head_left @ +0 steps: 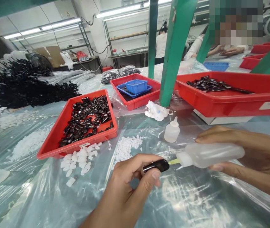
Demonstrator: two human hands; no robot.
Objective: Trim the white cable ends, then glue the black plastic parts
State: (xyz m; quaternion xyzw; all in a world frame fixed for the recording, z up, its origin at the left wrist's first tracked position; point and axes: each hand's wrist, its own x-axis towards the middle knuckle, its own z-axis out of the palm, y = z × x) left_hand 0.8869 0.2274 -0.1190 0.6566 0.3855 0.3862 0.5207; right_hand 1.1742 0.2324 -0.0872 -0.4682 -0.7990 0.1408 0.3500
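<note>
My left hand [127, 186] pinches a small glossy black plastic piece [156, 165] between thumb and fingers, low in the middle of the view. My right hand [251, 152] grips a translucent squeeze bottle [210, 154] lying sideways. Its yellowish nozzle tip [172, 161] touches the end of the black piece. Both hands hover just above a table covered in clear plastic sheet [191, 202].
A red tray of black pieces [54, 144] sits left, with white plastic bits [78, 161] in front. A small upright bottle [172, 130], crumpled wipe [156, 110], a red tray holding blue baskets [135, 101], a large red tray [232, 104] and green posts [172, 53] stand behind. People work at the back.
</note>
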